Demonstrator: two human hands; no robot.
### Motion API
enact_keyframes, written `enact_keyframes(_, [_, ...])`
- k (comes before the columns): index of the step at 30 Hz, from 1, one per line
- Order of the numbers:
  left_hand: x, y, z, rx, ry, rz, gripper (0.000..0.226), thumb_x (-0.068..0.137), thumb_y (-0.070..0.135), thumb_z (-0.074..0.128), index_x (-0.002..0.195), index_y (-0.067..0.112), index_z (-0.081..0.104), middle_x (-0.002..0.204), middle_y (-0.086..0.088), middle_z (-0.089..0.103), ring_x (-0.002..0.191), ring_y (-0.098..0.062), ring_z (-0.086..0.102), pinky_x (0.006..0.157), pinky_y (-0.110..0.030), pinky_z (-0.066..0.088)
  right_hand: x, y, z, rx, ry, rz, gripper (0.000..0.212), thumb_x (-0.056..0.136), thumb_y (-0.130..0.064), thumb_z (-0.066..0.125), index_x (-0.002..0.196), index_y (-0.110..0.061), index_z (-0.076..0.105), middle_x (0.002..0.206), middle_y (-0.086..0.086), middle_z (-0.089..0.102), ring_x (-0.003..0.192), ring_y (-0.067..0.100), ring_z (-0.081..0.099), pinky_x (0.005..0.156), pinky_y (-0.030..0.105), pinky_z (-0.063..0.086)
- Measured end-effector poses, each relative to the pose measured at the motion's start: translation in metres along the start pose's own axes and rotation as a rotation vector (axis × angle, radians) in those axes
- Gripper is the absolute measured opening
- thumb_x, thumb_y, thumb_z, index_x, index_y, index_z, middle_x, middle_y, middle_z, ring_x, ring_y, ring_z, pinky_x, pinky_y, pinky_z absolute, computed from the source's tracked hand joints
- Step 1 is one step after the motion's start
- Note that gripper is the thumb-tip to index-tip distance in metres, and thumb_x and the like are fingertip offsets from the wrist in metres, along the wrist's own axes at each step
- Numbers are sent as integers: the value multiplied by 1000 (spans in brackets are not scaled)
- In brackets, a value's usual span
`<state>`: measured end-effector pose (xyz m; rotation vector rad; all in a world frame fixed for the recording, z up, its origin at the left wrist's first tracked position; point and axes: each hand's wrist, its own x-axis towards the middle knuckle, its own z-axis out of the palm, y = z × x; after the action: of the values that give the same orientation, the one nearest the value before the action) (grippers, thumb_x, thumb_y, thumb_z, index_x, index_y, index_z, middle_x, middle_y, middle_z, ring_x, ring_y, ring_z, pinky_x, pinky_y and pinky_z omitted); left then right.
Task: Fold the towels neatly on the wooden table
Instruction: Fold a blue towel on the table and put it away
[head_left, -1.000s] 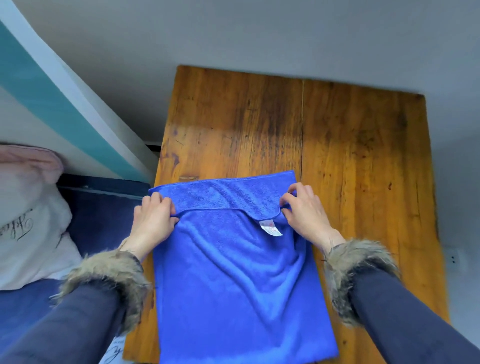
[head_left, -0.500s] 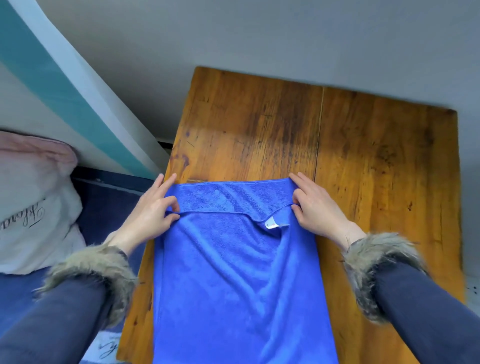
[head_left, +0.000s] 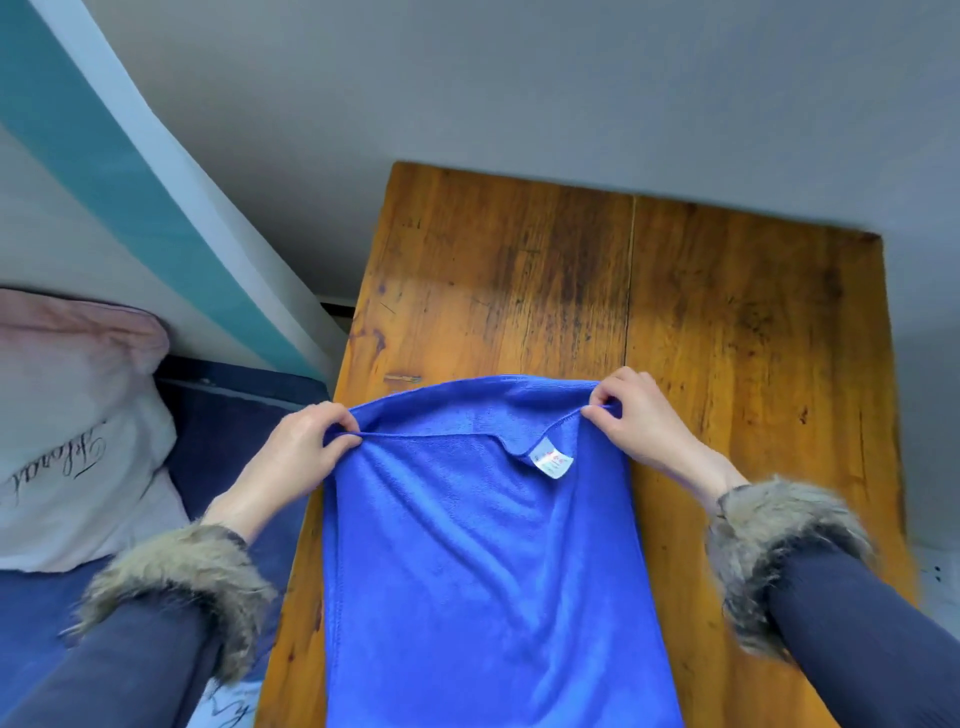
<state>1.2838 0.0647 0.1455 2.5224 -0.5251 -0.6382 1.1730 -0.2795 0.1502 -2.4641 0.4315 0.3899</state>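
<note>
Now both hands' fingers, left hand (head_left: 298, 449) and right hand (head_left: 641, 421), pinch the blue towel (head_left: 467, 571) far-edge corners.

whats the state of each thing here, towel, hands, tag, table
towel: doubled over, far corners lifted off the table
left hand: pinching the far left corner
right hand: pinching the far right corner
tag: showing, near the right hand
table: far half bare

1. Both arms wear dark navy sleeves: left sleeve (head_left: 119, 670), right sleeve (head_left: 872, 649).
2. Each sleeve ends in a thick, shaggy grey-brown fur cuff: left cuff (head_left: 182, 577), right cuff (head_left: 779, 545).
3. The left hand (head_left: 296, 452) and right hand (head_left: 644, 421) are bare, ungloved.
</note>
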Motion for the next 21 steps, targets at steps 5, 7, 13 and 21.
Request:
enact_keyframes(5, [-28, 7, -28, -69, -31, -52, 22, 87, 10, 59, 73, 24, 52, 65, -1, 57, 57, -11, 45, 59, -22, 37, -51, -16, -30, 244, 29, 129, 20, 87, -15, 61, 69, -20, 55, 90, -1, 54, 85, 13, 50, 73, 22, 33])
enact_keyframes(7, [-34, 13, -43, -72, -12, -19, 20, 87, 8, 59, 74, 22, 52, 62, 2, 54, 56, -9, 43, 57, -16, 35, -68, -27, -42, 324, 56, 178, 16, 87, -15, 61, 71, -17, 58, 94, 1, 57, 88, 13, 52, 73, 23, 35])
enact_keyframes(13, [-54, 41, -85, -158, 100, 113, 21, 89, 4, 55, 75, 20, 51, 69, 6, 57, 64, 0, 49, 63, -8, 34, -124, -51, -71, 616, 146, 282, 14, 86, -16, 65, 72, -13, 63, 76, -1, 61, 69, 6, 52, 72, 22, 39])
enact_keyframes(21, [-84, 79, -109, -214, 232, 189, 25, 89, -1, 53, 76, 19, 51, 74, 3, 59, 65, 7, 49, 63, -4, 34, -187, -46, -89, 719, -61, 375, 12, 84, -14, 66, 84, -2, 68, 85, 2, 65, 73, 16, 47, 62, 22, 40])
